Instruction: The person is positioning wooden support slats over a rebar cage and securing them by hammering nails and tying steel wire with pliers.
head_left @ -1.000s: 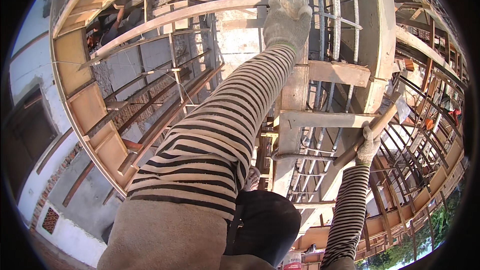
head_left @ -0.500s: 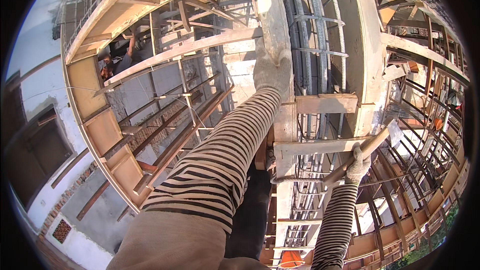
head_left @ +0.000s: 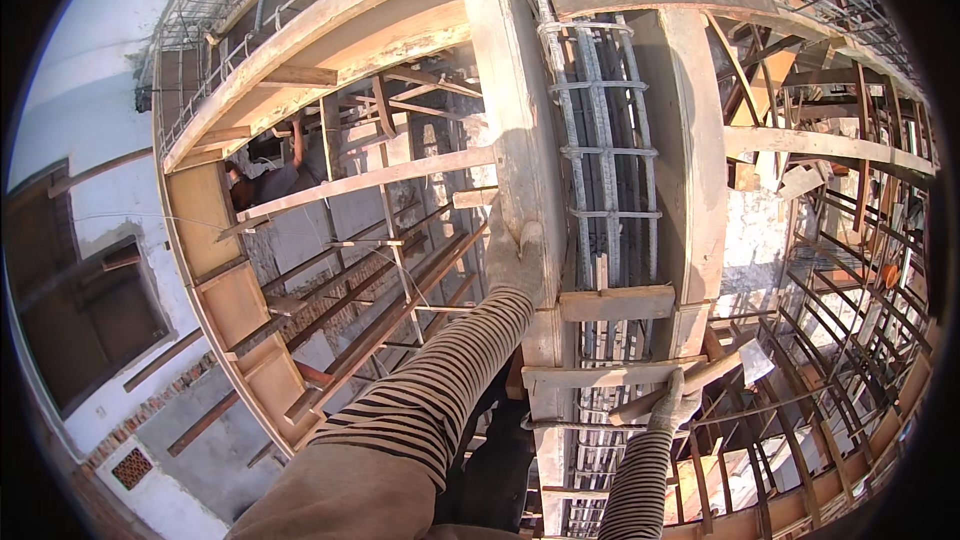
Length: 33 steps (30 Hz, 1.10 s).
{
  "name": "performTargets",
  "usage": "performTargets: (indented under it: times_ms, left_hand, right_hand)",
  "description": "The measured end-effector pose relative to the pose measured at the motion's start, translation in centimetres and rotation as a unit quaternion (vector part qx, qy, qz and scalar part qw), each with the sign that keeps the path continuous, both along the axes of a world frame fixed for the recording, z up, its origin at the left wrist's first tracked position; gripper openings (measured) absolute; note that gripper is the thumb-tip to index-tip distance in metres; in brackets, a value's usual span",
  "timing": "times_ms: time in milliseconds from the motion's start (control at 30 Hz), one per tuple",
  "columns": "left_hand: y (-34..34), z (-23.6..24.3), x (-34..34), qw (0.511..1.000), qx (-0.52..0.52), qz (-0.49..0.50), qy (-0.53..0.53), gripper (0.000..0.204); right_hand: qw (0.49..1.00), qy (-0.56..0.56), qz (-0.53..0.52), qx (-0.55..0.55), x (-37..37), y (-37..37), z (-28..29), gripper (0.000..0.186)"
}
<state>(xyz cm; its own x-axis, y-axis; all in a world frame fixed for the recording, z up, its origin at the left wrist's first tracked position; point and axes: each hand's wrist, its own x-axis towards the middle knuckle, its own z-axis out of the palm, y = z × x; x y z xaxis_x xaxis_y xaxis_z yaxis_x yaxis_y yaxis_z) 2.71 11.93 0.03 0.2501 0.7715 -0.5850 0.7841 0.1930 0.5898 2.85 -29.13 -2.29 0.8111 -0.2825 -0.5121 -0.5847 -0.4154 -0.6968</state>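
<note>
My left hand [head_left: 515, 258], in a grey knit glove, grips the long upright-running formwork board [head_left: 505, 120] at the middle of the view. My right hand [head_left: 673, 400], also gloved, is closed on a wooden bar [head_left: 715, 368] that lies diagonally across the lower right side of the formwork; a pale flat piece [head_left: 755, 363] shows at its upper end. A short cross board [head_left: 600, 375] passes beside that hand. Between the formwork boards runs a steel rebar cage [head_left: 600, 90], with another cross board [head_left: 615, 303] over it.
A co-worker [head_left: 265, 175] is among the timber framing at the upper left, arm raised. Curved plywood forms [head_left: 215, 220] and open joists [head_left: 330, 310] fill the left, beside a white wall [head_left: 80, 130]. More timber struts [head_left: 830, 280] crowd the right, with rebar mesh above.
The view has swung forward along the formwork, so both hands and the boards sit lower in the picture and more rebar shows ahead. Both hands keep their grips.
</note>
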Motion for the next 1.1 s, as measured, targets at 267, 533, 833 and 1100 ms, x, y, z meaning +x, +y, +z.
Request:
performTargets:
  times_ms: [267, 533, 833, 1100]
  left_hand:
    - [-0.3, 2.1, 1.1, 0.996, -0.066, 0.046, -0.024, 0.069]
    - [0.5, 2.4, 0.5, 0.999, -0.046, 0.010, -0.003, 0.071]
    - [1.5, 3.0, 0.1, 0.993, -0.085, -0.033, 0.081, 0.078]
    - [0.9, 2.1, -1.3, 0.997, -0.049, -0.031, 0.047, 0.081]
  right_hand:
    - [0.999, 0.011, -0.023, 0.027, 0.2, -1.3, -0.2, 0.057]
    - [0.997, 0.044, -0.040, 0.045, 0.1, -2.2, -0.8, 0.068]
    - [0.998, 0.059, 0.016, 0.001, 2.3, -1.8, 0.5, 0.046]
    - [0.998, 0.052, -0.016, -0.016, 1.8, -3.1, -0.6, 0.054]
